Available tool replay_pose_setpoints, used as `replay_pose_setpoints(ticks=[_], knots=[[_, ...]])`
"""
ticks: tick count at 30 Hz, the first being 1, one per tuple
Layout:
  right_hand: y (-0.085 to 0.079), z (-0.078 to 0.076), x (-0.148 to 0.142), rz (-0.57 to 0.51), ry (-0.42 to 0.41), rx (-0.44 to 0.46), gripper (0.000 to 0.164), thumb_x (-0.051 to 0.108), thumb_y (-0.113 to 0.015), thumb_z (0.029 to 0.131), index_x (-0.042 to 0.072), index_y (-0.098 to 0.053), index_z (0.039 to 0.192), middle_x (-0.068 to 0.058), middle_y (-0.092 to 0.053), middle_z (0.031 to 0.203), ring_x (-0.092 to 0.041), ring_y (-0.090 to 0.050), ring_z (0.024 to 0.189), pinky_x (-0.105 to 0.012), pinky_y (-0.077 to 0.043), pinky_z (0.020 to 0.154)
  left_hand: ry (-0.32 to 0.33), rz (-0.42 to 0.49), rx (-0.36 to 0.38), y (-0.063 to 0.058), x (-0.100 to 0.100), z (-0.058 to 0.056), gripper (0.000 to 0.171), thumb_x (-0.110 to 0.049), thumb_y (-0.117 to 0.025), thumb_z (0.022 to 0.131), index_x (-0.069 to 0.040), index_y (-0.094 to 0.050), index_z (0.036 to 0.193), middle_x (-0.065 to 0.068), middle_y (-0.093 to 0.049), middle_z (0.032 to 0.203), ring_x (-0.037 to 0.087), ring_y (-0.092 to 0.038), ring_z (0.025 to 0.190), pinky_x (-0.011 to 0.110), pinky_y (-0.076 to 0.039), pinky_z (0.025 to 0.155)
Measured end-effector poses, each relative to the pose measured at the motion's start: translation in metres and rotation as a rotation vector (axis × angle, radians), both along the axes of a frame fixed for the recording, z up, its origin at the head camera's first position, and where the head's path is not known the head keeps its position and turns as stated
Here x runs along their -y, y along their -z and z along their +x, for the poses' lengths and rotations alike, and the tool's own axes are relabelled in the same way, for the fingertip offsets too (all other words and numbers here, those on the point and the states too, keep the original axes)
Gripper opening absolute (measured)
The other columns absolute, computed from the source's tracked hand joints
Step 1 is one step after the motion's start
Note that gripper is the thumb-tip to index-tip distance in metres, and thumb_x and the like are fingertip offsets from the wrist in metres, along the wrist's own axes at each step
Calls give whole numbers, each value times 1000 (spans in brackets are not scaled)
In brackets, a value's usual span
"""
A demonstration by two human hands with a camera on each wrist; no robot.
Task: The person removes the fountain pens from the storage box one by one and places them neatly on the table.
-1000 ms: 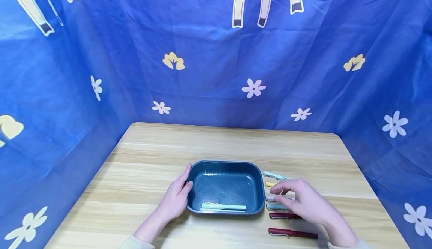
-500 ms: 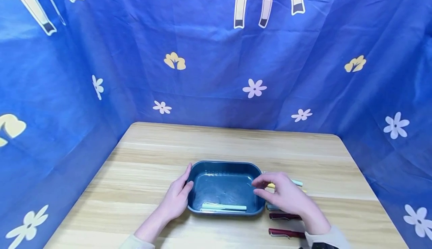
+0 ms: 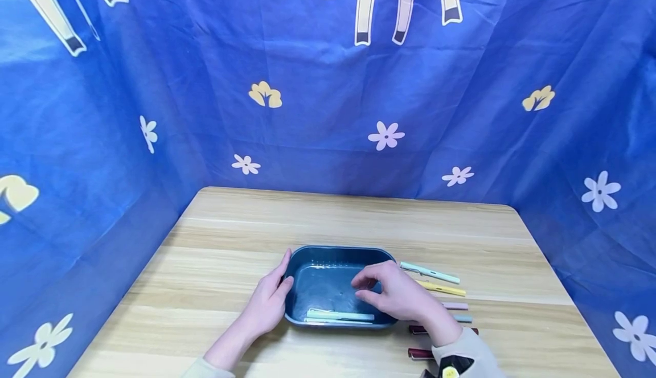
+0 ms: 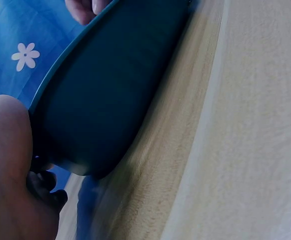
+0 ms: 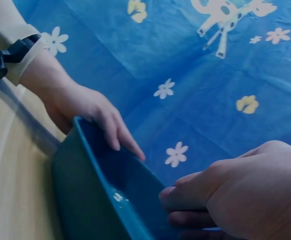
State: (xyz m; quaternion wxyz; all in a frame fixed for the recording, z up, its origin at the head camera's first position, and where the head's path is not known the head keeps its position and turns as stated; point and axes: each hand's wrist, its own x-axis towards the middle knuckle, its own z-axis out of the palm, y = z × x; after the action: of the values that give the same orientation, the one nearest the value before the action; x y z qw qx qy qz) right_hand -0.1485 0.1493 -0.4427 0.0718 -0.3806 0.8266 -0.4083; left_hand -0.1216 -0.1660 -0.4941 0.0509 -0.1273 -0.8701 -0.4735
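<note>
My left hand (image 3: pixel 269 301) grips the left end of a dark teal rectangular tray (image 3: pixel 340 248), thumb over the rim, other fingers along the outer wall. Inside, a mint pen (image 3: pixel 340 314) lies along the near wall, with a second pale pen partly hidden beside it. My right hand (image 3: pixel 392 292) hovers over the tray's right end, fingers loosely bent, thumb apart from them, and no pen visible between them. In the right wrist view, the same right hand (image 5: pixel 258 192) is above the tray's rim (image 5: pixel 103 182).
Right of the tray lie a mint pen (image 3: pixel 430 272), a yellow pen (image 3: pixel 443 288), a lavender pen (image 3: pixel 456 306), a blue-green pen (image 3: pixel 463 319) and two dark red pens (image 3: pixel 420 354), partly covered by my right arm. A blue patterned cloth (image 3: pixel 328 110) surrounds the wooden table (image 3: pixel 230 218).
My right hand has moved left from above the pens to over the tray, uncovering the mint and yellow pens. My left hand and the tray stay in place.
</note>
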Motion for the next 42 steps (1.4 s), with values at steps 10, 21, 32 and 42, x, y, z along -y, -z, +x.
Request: replay_pose_setpoints(ticks=[10, 21, 32, 42], knots=[[13, -4, 18, 84, -32, 49, 14, 3, -77, 95, 5, -80, 108, 6, -76, 97, 1, -66, 85, -29, -62, 78, 2, 8, -8, 2, 0, 0, 58, 1, -47, 108, 7, -28, 162, 21, -32, 166, 33, -31, 152, 24, -18, 121], [26, -5, 35, 178, -78, 24, 13, 3, -83, 89, 8, -80, 101, 9, -73, 89, 3, -63, 81, -19, -57, 76, -3, 11, -5, 2, 0, -1, 57, 1, -47, 108, 8, -29, 162, 22, -32, 166, 33, -31, 152, 27, -18, 122], [31, -6, 41, 251, -95, 27, 12, 4, -84, 88, 11, -80, 97, 17, -69, 82, 8, -62, 74, -13, -55, 70, -6, 18, -3, 4, 0, 0, 57, 0, -47, 109, 8, -28, 162, 21, -31, 166, 33, -31, 152, 22, -17, 121], [32, -8, 40, 256, -117, 19, 10, 3, -77, 92, 10, -80, 97, 19, -67, 81, 9, -62, 75, -10, -53, 71, -9, 19, 2, 3, 0, 1, 57, -2, -47, 109, 7, -28, 163, 20, -32, 166, 33, -31, 152, 21, -17, 120]])
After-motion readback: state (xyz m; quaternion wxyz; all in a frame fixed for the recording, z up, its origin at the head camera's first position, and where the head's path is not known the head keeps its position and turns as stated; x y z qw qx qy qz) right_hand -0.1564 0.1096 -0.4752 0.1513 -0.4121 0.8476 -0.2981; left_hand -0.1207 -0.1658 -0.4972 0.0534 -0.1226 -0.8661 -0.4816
